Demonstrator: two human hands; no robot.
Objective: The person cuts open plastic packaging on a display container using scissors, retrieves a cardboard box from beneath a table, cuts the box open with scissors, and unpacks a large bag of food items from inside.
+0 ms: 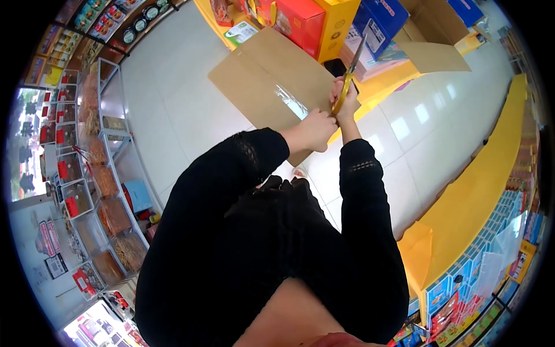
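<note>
My right hand (346, 104) is closed around a pair of scissors (350, 78) with yellow handles, the blades pointing up and away from me. Close beside it, my left hand (318, 130) is closed, its fingertips meeting near the scissors' handles; what they pinch is hidden. Under both hands lies a flattened brown cardboard box (254, 78), reaching out to the left. A shiny strip of clear tape (291, 103) runs along its middle.
Beyond the cardboard, a yellow-covered table (399, 75) bears a red gift box (295, 23), a blue box (378, 26) and a dark phone-like object (335, 67). An open carton (433, 23) stands behind. Food bins (113, 214) line the left; a yellow-topped counter (468, 214) runs along the right.
</note>
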